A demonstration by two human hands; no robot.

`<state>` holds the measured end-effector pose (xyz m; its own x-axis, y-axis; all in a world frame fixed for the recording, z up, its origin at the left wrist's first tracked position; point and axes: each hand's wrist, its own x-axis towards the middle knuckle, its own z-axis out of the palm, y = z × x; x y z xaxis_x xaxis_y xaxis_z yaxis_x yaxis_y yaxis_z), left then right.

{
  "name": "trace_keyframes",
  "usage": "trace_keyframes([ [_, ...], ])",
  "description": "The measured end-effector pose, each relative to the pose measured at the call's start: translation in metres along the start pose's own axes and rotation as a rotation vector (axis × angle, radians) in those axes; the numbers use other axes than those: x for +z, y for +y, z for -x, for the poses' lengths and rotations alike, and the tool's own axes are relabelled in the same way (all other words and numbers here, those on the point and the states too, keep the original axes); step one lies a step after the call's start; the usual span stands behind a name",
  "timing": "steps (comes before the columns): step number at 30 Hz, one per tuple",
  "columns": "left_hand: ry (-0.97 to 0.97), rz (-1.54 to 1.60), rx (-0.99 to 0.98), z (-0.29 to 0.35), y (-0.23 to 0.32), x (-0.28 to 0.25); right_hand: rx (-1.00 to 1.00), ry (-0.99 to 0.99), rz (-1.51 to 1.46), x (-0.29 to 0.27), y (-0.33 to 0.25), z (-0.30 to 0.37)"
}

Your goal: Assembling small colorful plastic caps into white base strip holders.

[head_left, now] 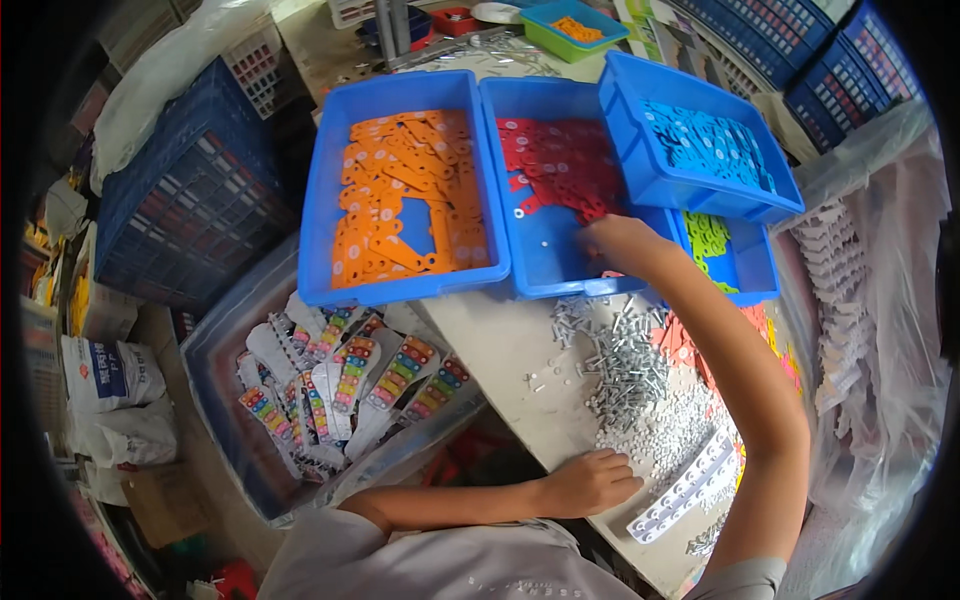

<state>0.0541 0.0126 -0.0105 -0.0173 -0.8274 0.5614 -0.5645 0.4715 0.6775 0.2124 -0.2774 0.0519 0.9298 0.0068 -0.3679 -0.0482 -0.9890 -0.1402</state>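
Observation:
My right hand reaches into the middle blue bin, at the near edge of a pile of red flat plastic pieces with round holes. Its fingers are bent together and point down; what they hold, if anything, is hidden. My left hand rests on the near edge of the table with its fingers curled in, and the inside of the grip does not show. Beside it lie small white round parts and a white strip with two rows of round knobs. Metal screws are heaped just beyond.
The left blue bin holds orange pieces. A blue bin of blue pieces sits tilted over one with green pieces. Left of the table, a large lined crate contains packs of coloured parts. Clear plastic sheeting hangs right.

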Motion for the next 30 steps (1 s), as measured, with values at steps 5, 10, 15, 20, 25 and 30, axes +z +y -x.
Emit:
trace_keyframes([
  [5, 0.198, -0.166, 0.162, -0.003, 0.013, -0.066, -0.045, 0.047, 0.125, -0.002, -0.005, 0.009],
  [10, 0.451, -0.478, -0.309, -0.012, -0.015, -0.227, 0.093, 0.324, 0.017, 0.004, -0.004, 0.019],
  [15, 0.076, -0.613, -0.643, -0.009, -0.092, -0.334, -0.018, 0.736, -0.433, -0.017, -0.026, 0.032],
  [20, -0.332, -0.685, -0.739, 0.004, -0.123, -0.350, 0.160, 0.838, -0.740, -0.016, -0.040, 0.042],
  [25, -0.309, -0.610, -0.678, 0.010, -0.139, -0.352, 0.185, 0.813, -1.407, -0.018, -0.062, 0.094],
  [30, -0.037, -0.718, -0.736, 0.026, -0.153, -0.359, 0.222, 0.705, -1.591, -0.017, -0.091, 0.185],
])
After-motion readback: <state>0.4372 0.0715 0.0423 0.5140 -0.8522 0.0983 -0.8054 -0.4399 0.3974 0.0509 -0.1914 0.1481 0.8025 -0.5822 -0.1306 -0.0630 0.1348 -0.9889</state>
